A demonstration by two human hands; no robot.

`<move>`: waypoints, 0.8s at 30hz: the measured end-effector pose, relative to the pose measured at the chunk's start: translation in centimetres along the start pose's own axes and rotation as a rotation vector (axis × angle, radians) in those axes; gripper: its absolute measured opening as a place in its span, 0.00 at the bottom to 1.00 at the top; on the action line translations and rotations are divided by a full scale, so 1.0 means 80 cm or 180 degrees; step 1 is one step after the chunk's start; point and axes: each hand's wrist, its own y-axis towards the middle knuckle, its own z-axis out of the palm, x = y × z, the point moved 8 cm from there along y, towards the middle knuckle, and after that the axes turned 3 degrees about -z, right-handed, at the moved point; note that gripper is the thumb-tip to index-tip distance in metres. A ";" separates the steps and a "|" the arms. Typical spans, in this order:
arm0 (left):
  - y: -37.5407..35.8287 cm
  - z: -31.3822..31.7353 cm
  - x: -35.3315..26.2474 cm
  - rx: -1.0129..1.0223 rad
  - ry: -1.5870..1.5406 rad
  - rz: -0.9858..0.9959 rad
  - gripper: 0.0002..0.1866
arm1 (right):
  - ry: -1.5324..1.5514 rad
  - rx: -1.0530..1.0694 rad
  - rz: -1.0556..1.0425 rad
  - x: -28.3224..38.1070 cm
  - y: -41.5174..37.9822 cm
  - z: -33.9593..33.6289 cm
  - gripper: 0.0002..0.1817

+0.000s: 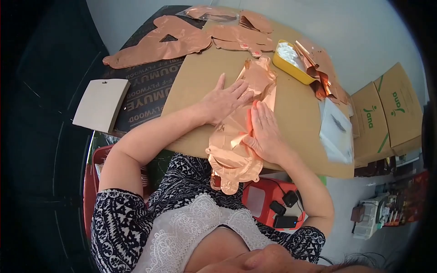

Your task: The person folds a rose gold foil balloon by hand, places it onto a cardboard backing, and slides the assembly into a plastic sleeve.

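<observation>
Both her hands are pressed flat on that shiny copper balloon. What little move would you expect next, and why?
Probably a smoothing stroke of the left hand along the foil balloon toward its far end. Both palms lie flat on it, the right hand pins the middle, and the foil looks creased and partly folded on the cardboard sheet.

Left hand (pixel 225 102): flat, palm down, fingers straight and close together, pointing forward and toward right side, thumb spread apart. Left forearm bare, stretched forward, elbow bent and out to side. Right hand (pixel 264 132): flat too, palm down, fingers together, pointing forward, set nearer body than left. Right forearm bare, elbow bent, angled in from right. Fingertips of both hands near each other, not overlapping. Nothing gripped.
</observation>
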 end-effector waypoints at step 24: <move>0.000 -0.002 0.000 -0.0032 -0.0514 -0.0097 0.44 | -0.0003 0.0294 -0.0158 -0.002 -0.005 0.000 0.56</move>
